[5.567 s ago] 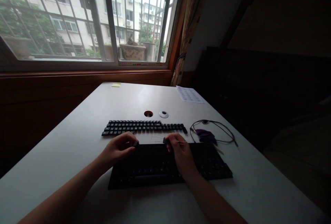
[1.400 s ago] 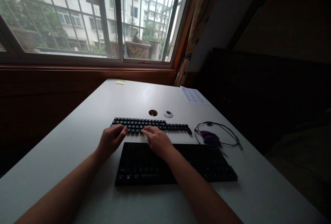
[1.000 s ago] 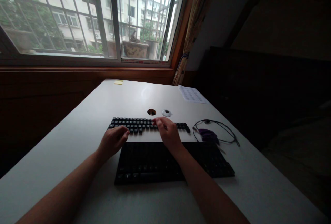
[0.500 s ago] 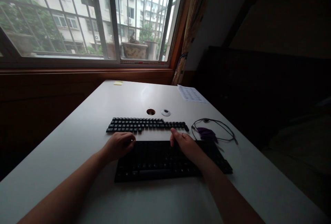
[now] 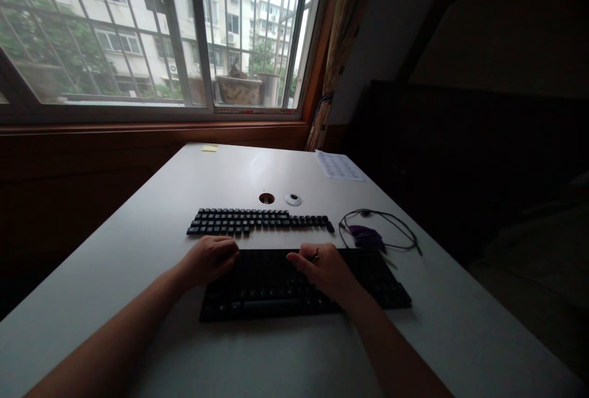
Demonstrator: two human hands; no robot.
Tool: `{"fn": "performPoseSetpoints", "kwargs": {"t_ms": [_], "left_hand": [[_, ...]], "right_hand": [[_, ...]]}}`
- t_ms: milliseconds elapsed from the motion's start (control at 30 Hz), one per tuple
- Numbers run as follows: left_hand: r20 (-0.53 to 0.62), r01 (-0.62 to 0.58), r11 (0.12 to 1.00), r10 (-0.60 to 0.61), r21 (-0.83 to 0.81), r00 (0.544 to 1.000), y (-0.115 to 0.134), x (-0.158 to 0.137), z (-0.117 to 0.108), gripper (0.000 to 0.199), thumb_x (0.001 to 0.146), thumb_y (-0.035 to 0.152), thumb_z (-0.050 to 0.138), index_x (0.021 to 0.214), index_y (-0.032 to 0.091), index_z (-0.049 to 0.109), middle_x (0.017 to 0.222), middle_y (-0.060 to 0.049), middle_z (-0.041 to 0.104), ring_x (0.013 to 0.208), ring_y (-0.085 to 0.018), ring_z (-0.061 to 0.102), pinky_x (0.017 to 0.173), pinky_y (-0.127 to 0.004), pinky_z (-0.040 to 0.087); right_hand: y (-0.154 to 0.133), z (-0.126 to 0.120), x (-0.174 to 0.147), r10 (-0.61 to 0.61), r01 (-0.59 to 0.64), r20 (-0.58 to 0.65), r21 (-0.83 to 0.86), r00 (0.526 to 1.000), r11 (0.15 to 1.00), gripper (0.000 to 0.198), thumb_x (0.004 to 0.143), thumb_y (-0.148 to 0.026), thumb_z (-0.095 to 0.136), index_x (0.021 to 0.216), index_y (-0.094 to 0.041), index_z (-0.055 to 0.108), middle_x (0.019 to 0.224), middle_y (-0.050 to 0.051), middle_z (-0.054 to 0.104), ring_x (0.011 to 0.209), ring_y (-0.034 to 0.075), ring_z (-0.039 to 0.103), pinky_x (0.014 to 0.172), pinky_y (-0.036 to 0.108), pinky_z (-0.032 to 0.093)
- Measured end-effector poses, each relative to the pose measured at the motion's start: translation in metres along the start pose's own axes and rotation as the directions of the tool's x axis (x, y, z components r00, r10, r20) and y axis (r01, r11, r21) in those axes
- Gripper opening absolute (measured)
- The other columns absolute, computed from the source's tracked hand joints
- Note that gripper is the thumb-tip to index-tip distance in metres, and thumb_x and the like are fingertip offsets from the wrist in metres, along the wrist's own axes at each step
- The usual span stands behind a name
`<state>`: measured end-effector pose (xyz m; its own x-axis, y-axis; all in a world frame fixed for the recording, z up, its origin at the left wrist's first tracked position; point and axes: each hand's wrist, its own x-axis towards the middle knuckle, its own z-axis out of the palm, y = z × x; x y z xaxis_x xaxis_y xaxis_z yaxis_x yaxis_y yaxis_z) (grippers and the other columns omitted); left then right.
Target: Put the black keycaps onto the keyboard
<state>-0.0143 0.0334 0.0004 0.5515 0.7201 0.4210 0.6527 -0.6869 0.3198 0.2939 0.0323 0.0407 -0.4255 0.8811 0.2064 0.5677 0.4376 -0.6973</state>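
A black keyboard lies on the white desk in front of me; keycaps show along its near rows and right end, while its upper middle is dark and hard to make out. My left hand is closed at the keyboard's far left corner, fingers curled against its edge. Over the middle of the keyboard, my right hand has its fingers curled in and the thumb pressed close; anything in them is hidden. Behind the keyboard, loose black keycaps stand lined up in rows on the desk.
Right of the keycaps lie a coiled black cable and a dark purple cloth-like item. Farther back are a round desk hole, its white cover, a printed sheet and yellow sticky notes. A barred window is beyond.
My right hand has turned, its thumb now pointing left and lower, with the fingers curled over the keyboard. My left hand has stayed at the corner. The view has shifted slightly.
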Motion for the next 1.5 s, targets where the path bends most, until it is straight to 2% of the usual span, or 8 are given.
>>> {"fn": "performPoseSetpoints", "kwargs": {"t_ms": [267, 367, 500, 633, 1000, 1200, 1333, 1500], "left_hand": [[0.016, -0.003, 0.999, 0.002, 0.044, 1.000, 0.001, 0.001, 0.001, 0.017, 0.092, 0.021, 0.049, 0.078, 0.017, 0.059, 0.070, 0.000, 0.058, 0.060, -0.012, 0.054, 0.056, -0.024, 0.037], [0.023, -0.010, 0.998, 0.008, 0.061, 1.000, 0.002, 0.002, 0.001, 0.018, 0.092, 0.022, 0.049, 0.077, 0.018, 0.058, 0.071, 0.000, 0.059, 0.060, -0.012, 0.054, 0.055, -0.025, 0.037], [0.029, -0.024, 0.995, 0.022, 0.096, 0.999, 0.001, 0.002, 0.002, 0.022, 0.093, 0.023, 0.048, 0.073, 0.018, 0.055, 0.069, 0.000, 0.056, 0.059, -0.012, 0.052, 0.054, -0.025, 0.035], [0.043, -0.033, 0.991, 0.028, 0.132, 0.999, 0.000, 0.001, 0.003, 0.026, 0.093, 0.024, 0.047, 0.068, 0.019, 0.051, 0.067, 0.001, 0.053, 0.058, -0.013, 0.051, 0.054, -0.026, 0.034], [0.034, -0.043, 0.989, 0.039, 0.144, 0.999, 0.002, 0.002, 0.001, 0.025, 0.092, 0.023, 0.048, 0.068, 0.019, 0.051, 0.064, 0.001, 0.052, 0.055, -0.012, 0.048, 0.052, -0.026, 0.031], [0.035, -0.053, 0.988, 0.048, 0.147, 0.998, 0.002, 0.002, 0.001, 0.025, 0.092, 0.023, 0.048, 0.068, 0.019, 0.052, 0.065, 0.001, 0.053, 0.056, -0.012, 0.049, 0.052, -0.026, 0.032], [0.021, -0.059, 0.984, 0.057, 0.168, 0.998, 0.003, 0.002, -0.001, 0.026, 0.092, 0.023, 0.048, 0.067, 0.019, 0.053, 0.065, 0.001, 0.052, 0.055, -0.012, 0.048, 0.051, -0.027, 0.032], [0.017, -0.075, 0.979, 0.073, 0.188, 0.997, 0.004, 0.002, -0.002, 0.027, 0.093, 0.023, 0.047, 0.067, 0.019, 0.053, 0.064, 0.001, 0.053, 0.056, -0.012, 0.049, 0.052, -0.027, 0.032]], "right_hand": [[-0.012, 0.011, -0.004, -0.182, 0.185, 0.034, -0.137, 0.983, 0.973, 0.055, 0.095, -0.055, 0.048, 0.056, -0.018, 0.039, 0.052, -0.005, 0.038, 0.049, 0.008, 0.036, 0.052, 0.025, 0.021], [-0.015, 0.011, -0.005, -0.191, 0.197, 0.051, -0.145, 0.980, 0.970, 0.055, 0.096, -0.054, 0.047, 0.056, -0.018, 0.038, 0.053, -0.004, 0.038, 0.050, 0.008, 0.037, 0.053, 0.025, 0.022], [-0.007, 0.008, -0.002, -0.054, 0.054, 0.039, 0.011, 0.998, 0.998, 0.056, 0.095, -0.056, 0.047, 0.054, -0.018, 0.043, 0.050, -0.005, 0.034, 0.047, 0.008, 0.034, 0.049, 0.024, 0.022], [0.002, 0.007, 0.001, 0.060, -0.066, 0.040, 0.186, 0.997, 0.980, 0.057, 0.093, -0.059, 0.048, 0.056, -0.017, 0.055, 0.045, -0.005, 0.037, 0.042, 0.007, 0.037, 0.046, 0.022, 0.025], [0.007, 0.015, 0.005, 0.211, -0.206, 0.022, 0.332, 0.977, 0.920, 0.061, 0.090, -0.067, 0.047, 0.057, -0.017, 0.058, 0.037, -0.005, 0.040, 0.031, 0.005, 0.036, 0.038, 0.018, 0.027], [0.017, 0.013, 0.010, 0.350, -0.329, 0.023, 0.399, 0.936, 0.856, 0.066, 0.086, -0.074, 0.044, 0.055, -0.017, 0.057, 0.033, -0.005, 0.037, 0.026, 0.007, 0.034, 0.032, 0.019, 0.023], [0.019, 0.014, 0.007, 0.286, -0.263, -0.006, 0.379, 0.958, 0.887, 0.063, 0.088, -0.070, 0.046, 0.057, -0.017, 0.058, 0.034, -0.005, 0.037, 0.029, 0.007, 0.035, 0.035, 0.020, 0.024], [0.009, 0.010, 0.001, 0.059, -0.048, -0.053, 0.195, 0.997, 0.980, 0.060, 0.093, -0.062, 0.046, 0.055, -0.017, 0.057, 0.042, -0.004, 0.038, 0.040, 0.008, 0.037, 0.044, 0.023, 0.026]]}}
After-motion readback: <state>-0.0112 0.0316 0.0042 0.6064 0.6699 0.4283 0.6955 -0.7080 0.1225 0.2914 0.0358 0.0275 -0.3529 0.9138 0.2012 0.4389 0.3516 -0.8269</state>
